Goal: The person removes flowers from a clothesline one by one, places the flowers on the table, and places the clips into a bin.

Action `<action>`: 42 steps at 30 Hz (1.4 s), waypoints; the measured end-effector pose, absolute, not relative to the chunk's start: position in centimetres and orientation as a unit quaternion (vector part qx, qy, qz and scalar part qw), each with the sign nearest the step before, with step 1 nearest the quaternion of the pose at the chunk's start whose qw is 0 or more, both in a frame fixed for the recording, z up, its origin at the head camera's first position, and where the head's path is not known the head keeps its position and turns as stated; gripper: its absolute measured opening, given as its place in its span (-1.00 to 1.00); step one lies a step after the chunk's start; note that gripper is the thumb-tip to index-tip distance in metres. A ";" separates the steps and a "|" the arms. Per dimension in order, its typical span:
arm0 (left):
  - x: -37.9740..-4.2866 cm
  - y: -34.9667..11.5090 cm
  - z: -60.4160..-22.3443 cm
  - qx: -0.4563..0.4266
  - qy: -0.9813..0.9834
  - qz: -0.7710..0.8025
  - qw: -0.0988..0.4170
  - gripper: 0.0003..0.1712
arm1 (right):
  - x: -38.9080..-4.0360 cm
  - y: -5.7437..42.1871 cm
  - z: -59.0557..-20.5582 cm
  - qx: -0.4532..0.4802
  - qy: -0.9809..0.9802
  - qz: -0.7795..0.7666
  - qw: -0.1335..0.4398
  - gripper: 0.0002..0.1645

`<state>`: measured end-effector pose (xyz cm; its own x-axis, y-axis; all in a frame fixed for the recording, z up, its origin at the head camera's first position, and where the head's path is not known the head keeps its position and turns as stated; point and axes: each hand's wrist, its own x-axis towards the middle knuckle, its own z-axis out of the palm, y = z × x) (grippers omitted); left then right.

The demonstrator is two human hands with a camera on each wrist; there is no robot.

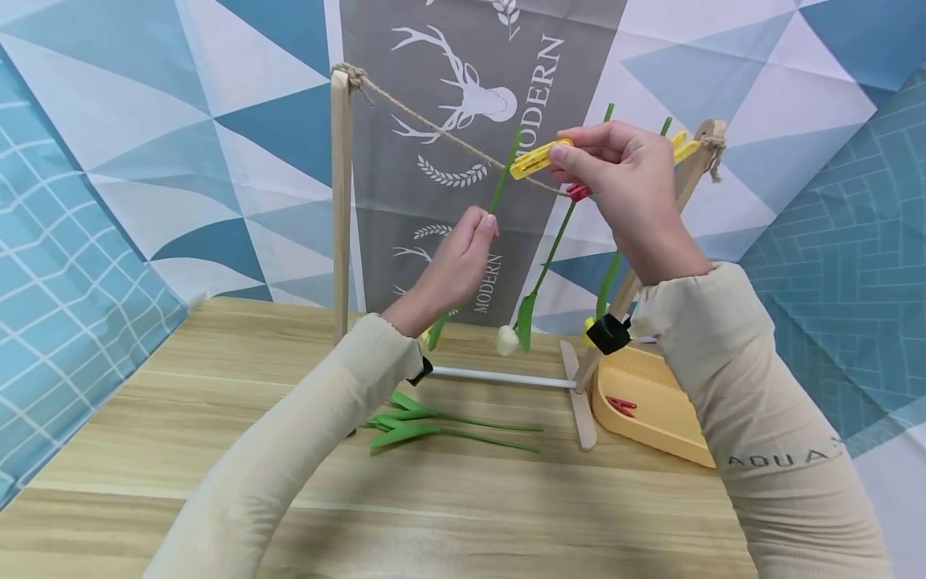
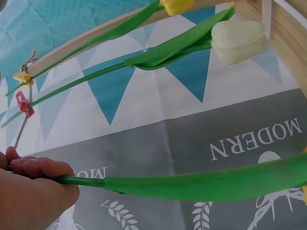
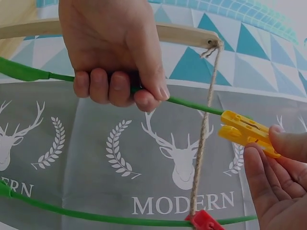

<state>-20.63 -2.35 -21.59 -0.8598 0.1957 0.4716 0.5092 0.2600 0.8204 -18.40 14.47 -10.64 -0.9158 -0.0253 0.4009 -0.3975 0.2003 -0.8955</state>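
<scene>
My left hand (image 1: 459, 261) grips the green stem (image 1: 504, 178) of an artificial tulip hung head down; its bloom is mostly hidden, with a bit of yellow showing. Between thumb and fingers, my right hand (image 1: 637, 185) pinches a yellow clothespin (image 3: 244, 127) beside the twine (image 3: 201, 143) and the stem's upper end. A red clothespin (image 1: 578, 191) fastens a white tulip (image 1: 508, 340) to the twine. Farther right, another yellow clothespin (image 1: 683, 147) holds a yellow tulip (image 2: 176, 5), partly behind my right arm in the head view.
Twine spans two wooden posts, left (image 1: 342, 201) and right (image 1: 690, 173), joined low by a white rod (image 1: 506, 376). Green stems with leaves (image 1: 405, 434) lie on the wooden table (image 1: 463, 515). At right, a yellow tray (image 1: 651, 430) contains a red clothespin (image 1: 620, 406).
</scene>
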 end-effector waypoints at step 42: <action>-18.2 -4.3 -26.9 -0.281 -0.907 -0.293 0.117 -0.68 | -16.7 20.8 -19.2 0.088 -0.673 0.732 0.067 -0.28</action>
<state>-18.17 -4.31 -26.93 -0.8152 0.4404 0.3761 0.5772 0.6707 0.4657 -16.72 20.79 -19.17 -0.9754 -0.0200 0.2196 -0.2171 -0.0860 -0.9723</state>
